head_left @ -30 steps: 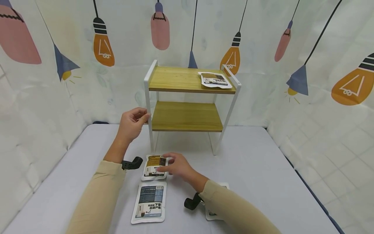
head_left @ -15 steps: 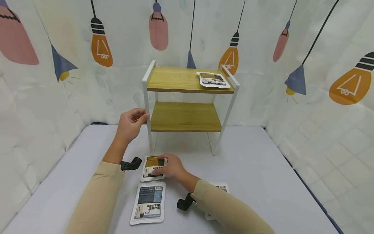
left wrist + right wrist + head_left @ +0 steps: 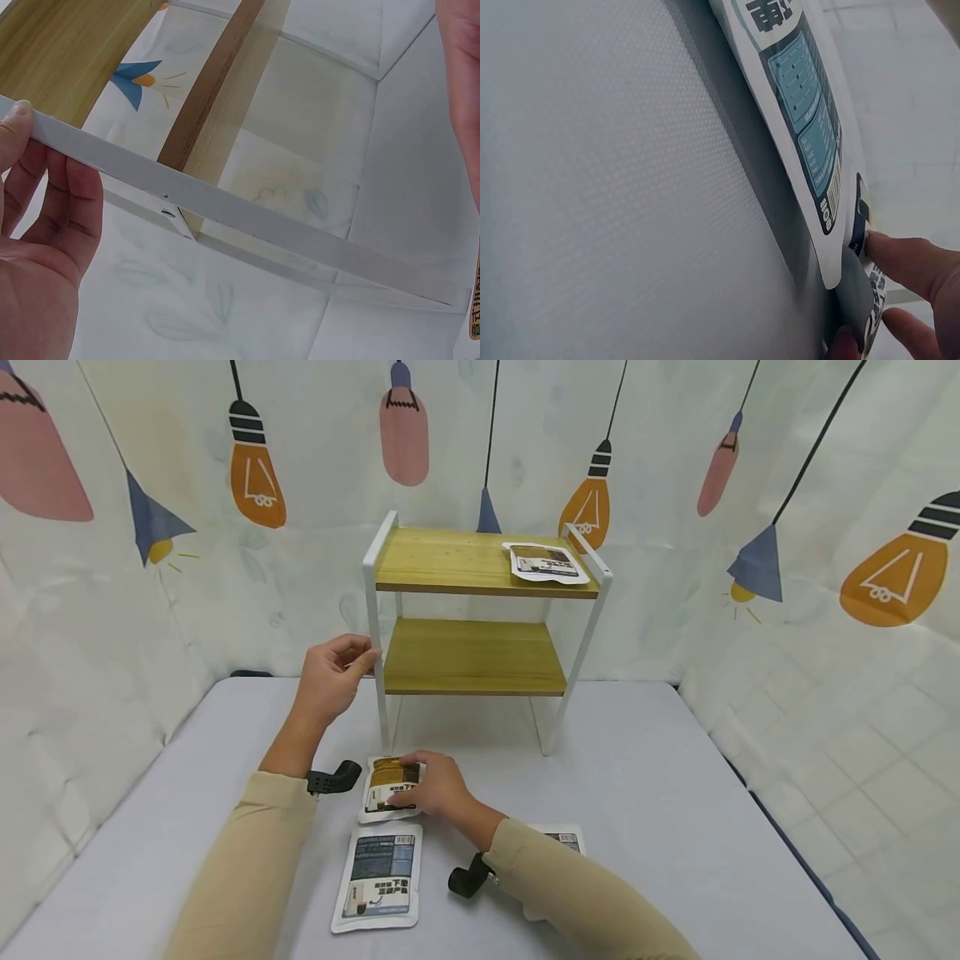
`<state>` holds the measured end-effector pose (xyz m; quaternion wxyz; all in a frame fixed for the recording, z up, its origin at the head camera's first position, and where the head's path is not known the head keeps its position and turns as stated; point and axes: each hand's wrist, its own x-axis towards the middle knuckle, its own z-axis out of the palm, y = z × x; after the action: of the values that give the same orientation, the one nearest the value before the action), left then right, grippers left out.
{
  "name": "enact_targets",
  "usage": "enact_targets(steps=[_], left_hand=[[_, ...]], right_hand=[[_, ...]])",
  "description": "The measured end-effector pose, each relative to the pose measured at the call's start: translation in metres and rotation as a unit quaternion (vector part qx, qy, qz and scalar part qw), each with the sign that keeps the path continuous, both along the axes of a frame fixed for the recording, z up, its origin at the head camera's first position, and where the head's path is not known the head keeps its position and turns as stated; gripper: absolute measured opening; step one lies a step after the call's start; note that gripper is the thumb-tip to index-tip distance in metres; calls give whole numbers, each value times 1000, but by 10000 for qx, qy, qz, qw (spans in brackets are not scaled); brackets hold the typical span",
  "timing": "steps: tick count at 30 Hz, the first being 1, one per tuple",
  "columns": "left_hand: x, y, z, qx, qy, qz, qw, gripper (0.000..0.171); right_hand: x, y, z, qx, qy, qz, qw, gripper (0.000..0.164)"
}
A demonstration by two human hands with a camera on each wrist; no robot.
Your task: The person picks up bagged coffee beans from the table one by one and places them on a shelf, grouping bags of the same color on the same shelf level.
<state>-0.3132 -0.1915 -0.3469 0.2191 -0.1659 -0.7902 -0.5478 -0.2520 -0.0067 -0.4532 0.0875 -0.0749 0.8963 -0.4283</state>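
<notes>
Yellow-labelled pouch (image 3: 385,788) is lying on the white table (image 3: 675,806), just left of the right hand's (image 3: 442,791) palm and partly under its fingertips. Its long axis seems to be running away from the person, toward the shelf rack (image 3: 442,560), so the right fingers are meeting it from the side, across that axis. Of the 2 hands, the right is sitting nearer; the left hand (image 3: 331,681) is reaching beyond and above the pouch, where its thumb and fingers are pinching the rack's white upright. The right fingers are standing moderately apart: the thumb is touching the printed face toward its near end, while 1 finger is bending over the far right part. By the right wrist view, they appear to be gripping the pouch's edge, though its underside is hiding. Just nearer than the right thumb, a blue-labelled pouch (image 3: 377,881) is lying; behind those fingers, a half-covered pouch (image 3: 566,837) is showing beneath the forearm. Well beyond the right fingertips, 1 shelved pouch (image 3: 545,562) is resting on the rack's top board, at its right end.
</notes>
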Motion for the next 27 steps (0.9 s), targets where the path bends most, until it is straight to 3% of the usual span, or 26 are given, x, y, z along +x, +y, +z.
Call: enact_targets(steps=[27], left_hand=[[3, 1, 1, 29, -44, 25, 10000, 29]], right_hand=[[0, -7, 1, -154, -9, 103, 9998, 56]])
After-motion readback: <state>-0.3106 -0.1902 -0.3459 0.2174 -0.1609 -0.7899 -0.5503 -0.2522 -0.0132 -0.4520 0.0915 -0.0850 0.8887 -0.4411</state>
